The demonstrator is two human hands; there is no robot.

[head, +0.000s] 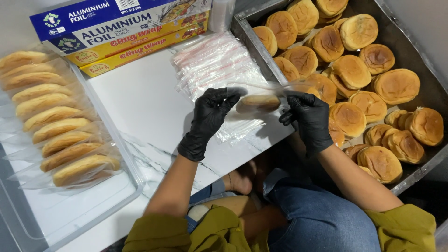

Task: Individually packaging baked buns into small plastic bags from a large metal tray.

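Holding a round golden bun in a clear plastic bag [258, 102] between both hands, I have the left hand in its black glove [207, 119] pinching the bag's left edge and the right hand in its black glove [309, 119] gripping the right edge, so the bun sits directly between the two sets of fingers, raised just above the white marble tabletop [149, 116]. Both sets of fingers are closed narrow on the plastic. Judging by the scene, the work is partly done: a row of bagged buns [56, 126] already stands in the clear plastic tray [133, 179] well to the left of the left fingers, while the dark metal baking tray [254, 39] just beyond the right fingers holds many loose unbagged buns [364, 93]. A stack of empty clear zip bags [214, 63] lies just past the fingertips, and flat blue and yellow boxes of foil and wrap [121, 28] rest farther off.
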